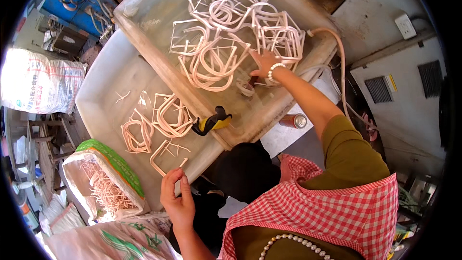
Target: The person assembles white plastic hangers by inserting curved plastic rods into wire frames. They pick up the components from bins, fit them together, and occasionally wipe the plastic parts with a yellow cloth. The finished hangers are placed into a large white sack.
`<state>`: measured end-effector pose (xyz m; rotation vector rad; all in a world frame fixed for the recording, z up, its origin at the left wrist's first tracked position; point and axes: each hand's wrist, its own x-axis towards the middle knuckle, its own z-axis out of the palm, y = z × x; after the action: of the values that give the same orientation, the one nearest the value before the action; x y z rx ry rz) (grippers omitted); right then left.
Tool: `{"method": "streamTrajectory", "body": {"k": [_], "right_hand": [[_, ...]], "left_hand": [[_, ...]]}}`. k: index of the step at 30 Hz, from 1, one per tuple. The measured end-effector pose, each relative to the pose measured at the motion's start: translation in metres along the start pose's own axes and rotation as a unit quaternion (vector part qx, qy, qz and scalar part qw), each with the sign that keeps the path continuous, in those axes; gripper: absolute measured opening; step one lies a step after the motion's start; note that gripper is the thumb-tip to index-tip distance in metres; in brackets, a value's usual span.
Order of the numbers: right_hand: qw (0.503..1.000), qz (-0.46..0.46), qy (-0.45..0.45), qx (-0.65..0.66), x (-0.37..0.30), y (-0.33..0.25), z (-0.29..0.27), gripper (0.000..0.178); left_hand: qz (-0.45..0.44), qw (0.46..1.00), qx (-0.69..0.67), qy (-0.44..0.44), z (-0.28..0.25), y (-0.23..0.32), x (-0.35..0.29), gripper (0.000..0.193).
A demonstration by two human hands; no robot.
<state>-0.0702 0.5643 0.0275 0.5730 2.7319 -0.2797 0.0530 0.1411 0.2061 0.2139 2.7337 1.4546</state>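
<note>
Pale pink U-shaped plastic mouldings (216, 87) lie heaped in the upper basin (155, 57), in shallow water, thin cross-struts joining many of them. The right hand (266, 63), wearing a white beaded bracelet (274, 71), reaches over the heap's lower right with fingers spread wide; contact is unclear. In the lower basin (94, 89), two small bundles lie apart from a single bent moulding (155, 162). That piece runs behind the fingertips of the left hand (178, 195), whose fingers are narrowly curled; I cannot tell whether they grip it. A yellow-and-black object (219, 123) sits on the dividing rim. Beside the lower basin, an open green-and-white sack (115, 163) holds thin pink sprues (108, 190).
</note>
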Motion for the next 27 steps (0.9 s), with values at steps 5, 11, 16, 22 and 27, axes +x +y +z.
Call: {"method": "streamTrajectory", "body": {"k": [5, 11, 16, 22, 27], "right_hand": [[0.987, 0.032, -0.121, -0.105, 0.039, -0.041, -0.016, 0.084], [0.965, -0.23, -0.119, -0.048, 0.088, -0.14, 0.01, 0.04], [0.917, -0.382, -0.076, 0.092, 0.097, -0.289, -0.084, 0.031], [0.727, -0.616, -0.179, 0.244, -0.048, -0.435, -0.199, 0.026], [0.661, -0.659, -0.268, 0.239, -0.16, -0.439, -0.25, 0.024]], "left_hand": [[-0.082, 0.996, 0.002, 0.043, -0.014, -0.034, 0.02, 0.013], [-0.01, 0.995, 0.098, -0.014, 0.004, -0.045, 0.071, 0.018], [-0.017, 0.991, 0.125, -0.047, 0.016, -0.067, 0.084, 0.022], [-0.068, 0.996, 0.028, 0.049, 0.024, -0.071, 0.055, 0.024], [-0.141, 0.988, -0.065, -0.009, -0.015, 0.041, -0.006, 0.024]]}}
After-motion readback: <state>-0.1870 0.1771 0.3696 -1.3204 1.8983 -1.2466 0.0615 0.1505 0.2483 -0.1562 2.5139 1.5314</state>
